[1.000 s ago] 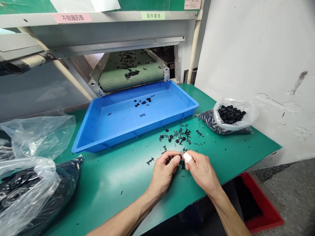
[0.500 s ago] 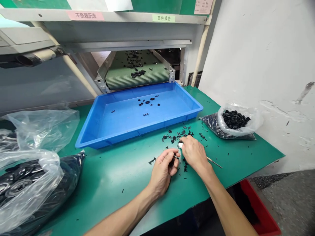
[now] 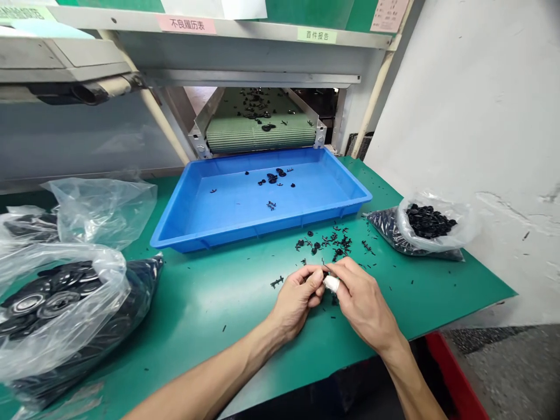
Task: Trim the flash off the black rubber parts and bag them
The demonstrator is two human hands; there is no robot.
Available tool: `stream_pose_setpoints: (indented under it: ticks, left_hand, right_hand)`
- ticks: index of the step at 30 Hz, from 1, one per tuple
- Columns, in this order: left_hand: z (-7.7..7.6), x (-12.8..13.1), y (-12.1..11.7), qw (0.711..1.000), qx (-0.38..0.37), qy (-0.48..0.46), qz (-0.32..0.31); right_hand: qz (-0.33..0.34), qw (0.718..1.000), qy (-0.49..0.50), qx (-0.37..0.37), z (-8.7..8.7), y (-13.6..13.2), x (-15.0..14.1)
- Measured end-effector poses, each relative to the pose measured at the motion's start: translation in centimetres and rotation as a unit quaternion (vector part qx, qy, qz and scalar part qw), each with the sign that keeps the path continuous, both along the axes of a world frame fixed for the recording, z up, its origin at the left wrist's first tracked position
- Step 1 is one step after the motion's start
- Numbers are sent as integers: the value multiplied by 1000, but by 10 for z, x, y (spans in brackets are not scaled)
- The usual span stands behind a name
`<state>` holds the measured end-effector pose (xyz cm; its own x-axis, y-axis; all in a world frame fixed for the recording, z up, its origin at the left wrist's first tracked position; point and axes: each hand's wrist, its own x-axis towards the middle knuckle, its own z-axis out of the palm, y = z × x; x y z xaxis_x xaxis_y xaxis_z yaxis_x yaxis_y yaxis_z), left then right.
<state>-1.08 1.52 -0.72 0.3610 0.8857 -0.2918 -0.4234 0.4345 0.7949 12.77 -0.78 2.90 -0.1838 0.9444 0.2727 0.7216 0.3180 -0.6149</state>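
My left hand [image 3: 300,300] is closed, thumb against curled fingers, on a small black plastic part [image 3: 324,273] mostly hidden by the fingertips. My right hand [image 3: 365,297], white wrapping around its thumb, meets it from the right. Its thumb and forefinger are pinched together at that part; what they grip is too hidden to name. Just beyond both hands lies a loose pile of small black round pieces and branched runners [image 3: 339,242]. One separate black runner [image 3: 277,282] rests left of my left hand.
Behind the hands stands a blue tray [image 3: 258,233] holding several black pieces, below a green conveyor belt [image 3: 262,137] that carries more. A bag of black parts [image 3: 431,221] sits at right; a larger bag of black discs [image 3: 61,297] is at left. Tiny scraps dot the green table [image 3: 205,303].
My right hand has come back from the pile to my left fingertips. The thin rod that showed beside my right wrist is out of sight. The camera view has shifted left.
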Motion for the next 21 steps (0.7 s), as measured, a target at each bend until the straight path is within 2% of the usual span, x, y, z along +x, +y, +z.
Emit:
stream_pose_setpoints:
  ticks: [3,9,15,21]
  left_hand:
    - [1,0,0,1000,-8,-12,23]
    - [0,3,-2,999,-6,-6,51]
    - [1,4,-4,999,-2,21,44]
    - [0,4,-6,998,19,44,38]
  right_hand:
    - [-17,1000,-11,5,-5,-5,5]
    - [-107,989,-78,64,-17,-21,-1]
    - [-109,983,-127,76,-16,-21,-13]
    - [-156,976,-133,79,-22,-22,-24]
